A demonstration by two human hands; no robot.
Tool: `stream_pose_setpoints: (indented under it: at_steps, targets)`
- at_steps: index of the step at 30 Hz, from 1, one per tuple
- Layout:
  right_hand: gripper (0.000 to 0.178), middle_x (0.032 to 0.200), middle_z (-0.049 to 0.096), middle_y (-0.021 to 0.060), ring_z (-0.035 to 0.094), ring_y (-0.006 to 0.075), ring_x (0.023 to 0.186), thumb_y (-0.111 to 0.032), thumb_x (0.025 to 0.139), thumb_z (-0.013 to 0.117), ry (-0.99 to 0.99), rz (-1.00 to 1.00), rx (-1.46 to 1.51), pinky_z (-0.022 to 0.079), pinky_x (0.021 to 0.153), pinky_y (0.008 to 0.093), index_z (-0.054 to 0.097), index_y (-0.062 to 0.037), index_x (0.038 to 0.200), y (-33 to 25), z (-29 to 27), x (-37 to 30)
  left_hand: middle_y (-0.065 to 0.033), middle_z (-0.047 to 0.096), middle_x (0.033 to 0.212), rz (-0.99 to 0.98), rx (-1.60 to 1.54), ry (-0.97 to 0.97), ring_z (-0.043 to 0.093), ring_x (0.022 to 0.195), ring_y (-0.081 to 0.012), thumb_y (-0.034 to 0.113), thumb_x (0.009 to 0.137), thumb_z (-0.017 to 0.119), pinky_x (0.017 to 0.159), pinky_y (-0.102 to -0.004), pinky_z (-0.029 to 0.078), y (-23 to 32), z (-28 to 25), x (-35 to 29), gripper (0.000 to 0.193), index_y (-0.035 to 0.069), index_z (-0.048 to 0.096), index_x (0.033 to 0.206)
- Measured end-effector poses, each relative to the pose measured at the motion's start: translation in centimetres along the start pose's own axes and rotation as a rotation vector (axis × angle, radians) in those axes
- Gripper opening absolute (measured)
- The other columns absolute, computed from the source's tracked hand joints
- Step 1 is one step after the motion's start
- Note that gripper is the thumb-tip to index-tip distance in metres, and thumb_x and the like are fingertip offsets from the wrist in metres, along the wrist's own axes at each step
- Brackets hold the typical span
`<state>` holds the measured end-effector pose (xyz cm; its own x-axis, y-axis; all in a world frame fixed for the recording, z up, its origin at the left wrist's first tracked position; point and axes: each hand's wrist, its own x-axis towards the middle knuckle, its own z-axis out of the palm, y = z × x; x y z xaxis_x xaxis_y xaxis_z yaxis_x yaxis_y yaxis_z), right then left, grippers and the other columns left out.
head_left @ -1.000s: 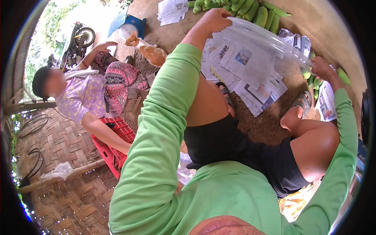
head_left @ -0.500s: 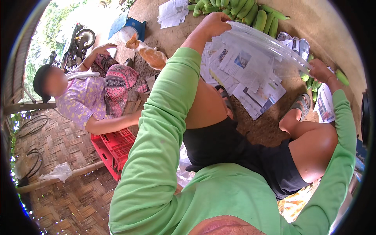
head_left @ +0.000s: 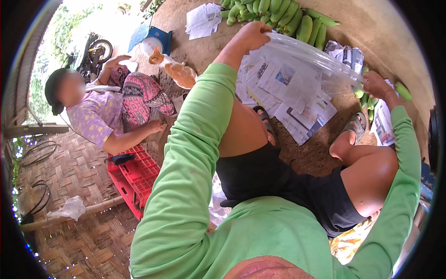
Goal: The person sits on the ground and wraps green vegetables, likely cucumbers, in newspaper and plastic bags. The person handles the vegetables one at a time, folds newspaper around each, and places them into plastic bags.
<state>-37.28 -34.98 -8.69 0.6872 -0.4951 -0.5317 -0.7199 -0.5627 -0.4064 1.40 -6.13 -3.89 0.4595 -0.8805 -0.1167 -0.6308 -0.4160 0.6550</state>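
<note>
Two hands stretch a clear plastic bag (head_left: 306,60) over the newspaper sheets (head_left: 297,100) spread on the dirt ground (head_left: 320,153): the left hand (head_left: 253,36) pinches its far upper edge, the right hand (head_left: 377,84) grips the opposite end near the green bananas (head_left: 278,11). Holding both ends level and taut should keep its mouth open, I'd judge. A seated person (head_left: 100,114) leans on a red crate (head_left: 134,174) at the woven mat's edge (head_left: 69,186); an orange cat (head_left: 174,69) sits beyond

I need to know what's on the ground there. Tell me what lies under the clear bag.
Both hands, left hand and right hand, stretch the clear bag over newspaper sheets spread on bare dirt. Green bananas lie beyond it. Whatever lies beneath the sheets is covered.
</note>
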Motion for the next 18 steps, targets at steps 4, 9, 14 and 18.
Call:
stream_pose_setpoints:
  at_steps: [4,9,14,18]
  targets:
    - [0.028,0.078,0.067,0.0152,0.069,0.0237,0.06,-0.002,0.082,0.055,0.008,-0.005,-0.003,0.057,0.05,0.0404,0.066,0.0027,0.108,-0.2,0.02,-0.1,-0.0082,0.076,0.103,0.032,0.011,0.021,0.069,0.086,-0.0167,0.013,0.09,0.074,0.073,-0.0325,0.056,-0.66,0.07,0.22,0.04,0.006,0.073,0.129]
    - [0.026,0.075,0.067,0.0155,0.069,0.0234,0.059,-0.001,0.082,0.055,0.01,-0.005,0.003,0.057,0.05,0.0403,0.066,0.0042,0.106,-0.41,-0.07,-0.35,-0.0075,0.076,0.104,0.003,-0.01,0.007,0.069,0.086,-0.016,0.014,0.09,0.073,0.072,-0.0326,0.056,-0.38,0.09,0.14,0.041,0.007,0.072,0.131]
    - [0.026,0.073,0.066,0.0156,0.068,0.0234,0.059,-0.002,0.083,0.056,-0.004,-0.009,0.015,0.056,0.049,0.0403,0.066,0.0051,0.105,-0.4,-0.21,-0.33,-0.0077,0.076,0.102,0.017,0.015,0.016,0.069,0.087,-0.0166,0.014,0.091,0.073,0.073,-0.0323,0.056,-0.59,0.02,0.28,0.041,0.008,0.072,0.131]
    - [0.026,0.074,0.067,0.0163,0.068,0.0236,0.058,-0.002,0.083,0.056,0.006,-0.01,0.005,0.055,0.048,0.0404,0.067,0.0054,0.105,-0.88,-0.2,-0.62,-0.0081,0.076,0.101,0.035,0.013,0.016,0.069,0.086,-0.0163,0.014,0.091,0.073,0.073,-0.032,0.056,-0.68,-0.14,0.17,0.04,0.007,0.073,0.13]
